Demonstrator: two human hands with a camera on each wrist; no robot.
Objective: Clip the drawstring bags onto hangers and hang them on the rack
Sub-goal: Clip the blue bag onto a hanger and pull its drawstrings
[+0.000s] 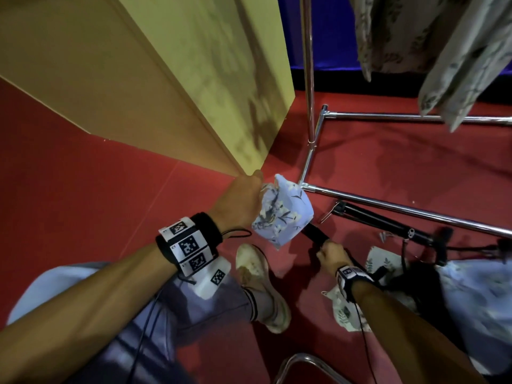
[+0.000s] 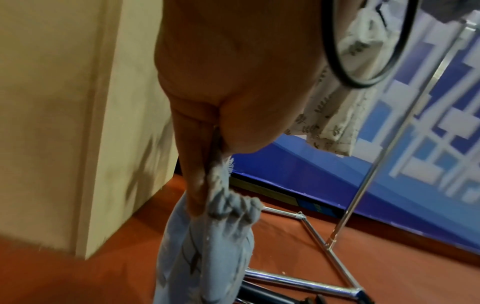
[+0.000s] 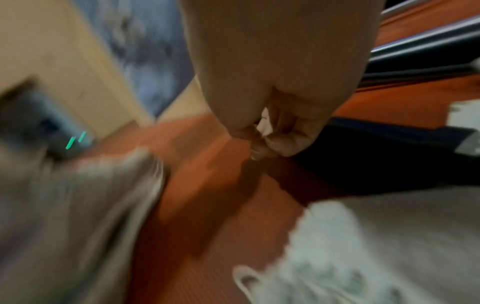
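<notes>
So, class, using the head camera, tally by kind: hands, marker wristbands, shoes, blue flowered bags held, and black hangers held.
Hands: 2, left hand and right hand
Marker wristbands: 2
Shoe: 1
Blue flowered bag, in the left grip: 1
Black hanger, in the right grip: 1
Total: 7

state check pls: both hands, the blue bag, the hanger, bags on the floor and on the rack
left hand: grips the gathered top of the blue floral bag
blue floral bag: lifted off the floor, mouth cinched, not clipped
right hand: curled round the black hanger
black hanger: held low, partly behind the bag
white leaf-print bags: lying on the floor
rack: upright, patterned fabric hanging from it
</notes>
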